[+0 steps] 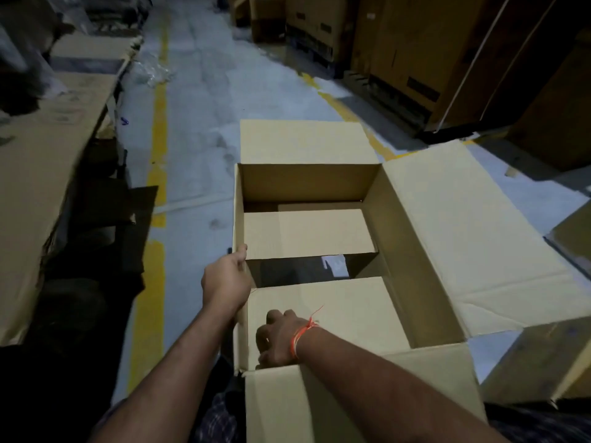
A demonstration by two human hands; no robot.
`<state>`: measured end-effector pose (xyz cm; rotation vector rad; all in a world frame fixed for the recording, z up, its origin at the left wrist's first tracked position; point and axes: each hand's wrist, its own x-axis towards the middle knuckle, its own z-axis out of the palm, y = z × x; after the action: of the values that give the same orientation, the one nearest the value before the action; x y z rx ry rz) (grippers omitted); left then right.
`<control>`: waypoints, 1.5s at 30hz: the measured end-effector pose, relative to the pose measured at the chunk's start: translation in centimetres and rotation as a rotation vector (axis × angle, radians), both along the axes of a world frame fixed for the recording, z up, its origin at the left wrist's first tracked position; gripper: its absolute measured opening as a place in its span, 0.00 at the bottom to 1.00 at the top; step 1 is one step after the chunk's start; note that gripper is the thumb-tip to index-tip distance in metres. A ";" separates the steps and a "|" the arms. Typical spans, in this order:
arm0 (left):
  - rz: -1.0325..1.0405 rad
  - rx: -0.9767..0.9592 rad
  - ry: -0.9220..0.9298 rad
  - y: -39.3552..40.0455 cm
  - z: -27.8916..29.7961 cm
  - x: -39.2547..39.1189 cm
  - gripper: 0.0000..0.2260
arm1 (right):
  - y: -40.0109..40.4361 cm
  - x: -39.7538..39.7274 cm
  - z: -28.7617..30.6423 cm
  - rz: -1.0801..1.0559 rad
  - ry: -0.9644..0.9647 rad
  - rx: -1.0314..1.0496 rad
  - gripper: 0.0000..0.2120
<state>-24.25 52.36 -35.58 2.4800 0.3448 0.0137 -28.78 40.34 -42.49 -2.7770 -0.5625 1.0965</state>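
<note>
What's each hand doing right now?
Left hand: grips the cardboard box by its left wall rim.
Right hand: curled inside the box's near corner; grip cannot be told.

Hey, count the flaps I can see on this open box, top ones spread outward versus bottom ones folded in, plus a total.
Top flaps spread outward: 3, far top flap, right top flap, near top flap
Bottom flaps folded in: 2, far bottom flap, near bottom flap
Total: 5
</note>
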 end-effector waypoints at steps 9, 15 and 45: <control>0.099 -0.225 0.021 0.2 0.3 0.2 0.29 | 0.8 0.5 0.4 -0.024 0.298 -0.035 0.25; 0.218 -0.563 -0.005 -0.3 1.0 1.6 0.28 | -0.2 2.0 -1.2 -0.251 0.192 0.058 0.26; 0.202 -0.527 0.005 0.1 0.4 4.6 0.30 | -2.8 10.9 -1.7 -0.332 -0.241 0.232 0.29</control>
<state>-19.69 52.43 -35.14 1.9189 0.5260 -0.0003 -17.92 37.58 -44.17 -2.6808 -0.2173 0.5945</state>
